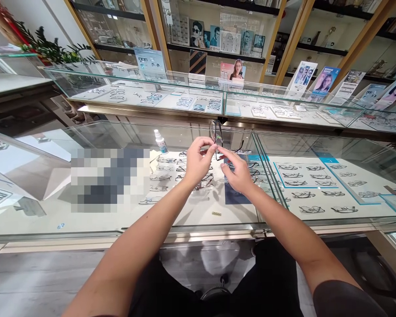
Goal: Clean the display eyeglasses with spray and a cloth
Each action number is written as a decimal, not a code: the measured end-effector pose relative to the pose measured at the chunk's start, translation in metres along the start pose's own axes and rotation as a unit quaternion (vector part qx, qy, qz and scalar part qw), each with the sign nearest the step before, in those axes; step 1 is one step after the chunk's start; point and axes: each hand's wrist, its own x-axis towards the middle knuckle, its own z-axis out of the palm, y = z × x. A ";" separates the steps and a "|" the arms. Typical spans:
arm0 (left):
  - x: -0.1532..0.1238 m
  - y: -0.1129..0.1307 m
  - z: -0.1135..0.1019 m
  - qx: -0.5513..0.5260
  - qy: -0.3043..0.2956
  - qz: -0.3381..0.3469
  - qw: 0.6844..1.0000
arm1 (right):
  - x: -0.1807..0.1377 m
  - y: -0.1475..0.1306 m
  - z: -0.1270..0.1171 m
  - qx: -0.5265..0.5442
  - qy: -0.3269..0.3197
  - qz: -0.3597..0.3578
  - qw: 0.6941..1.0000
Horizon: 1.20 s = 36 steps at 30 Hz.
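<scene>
A pair of dark-framed eyeglasses (215, 130) is held up over the glass counter, its lenses turned nearly edge-on to me. My left hand (199, 159) pinches the frame between thumb and fingertips. From the other side, my right hand (236, 171) grips the same eyeglasses with its fingertips, close to the left ones; its thumb sits lower. A dark temple arm shows beyond the right fingers. Behind and left of my left hand stands a white spray bottle (160, 141). A pale yellow cloth (154, 161) lies near it.
The glass counter (191, 225) holds rows of eyeglasses (160, 178) beneath my hands and more display frames (312, 209) to the right. A small gold-coloured piece (217, 213) lies near the front. Behind stands another glass showcase (181, 83) with upright advertising cards (302, 79). A blurred patch covers the left.
</scene>
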 end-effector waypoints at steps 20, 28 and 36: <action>0.008 -0.007 -0.012 0.122 -0.134 -0.030 0.983 | 0.017 0.012 -0.036 -0.040 0.197 0.043 0.979; 0.009 -0.008 -0.007 0.015 -0.104 -0.037 0.994 | 0.016 0.008 -0.033 -0.065 0.163 0.013 0.984; 0.005 -0.013 -0.001 -0.059 -0.131 -0.050 0.988 | 0.007 0.013 -0.003 -0.042 0.061 0.008 0.997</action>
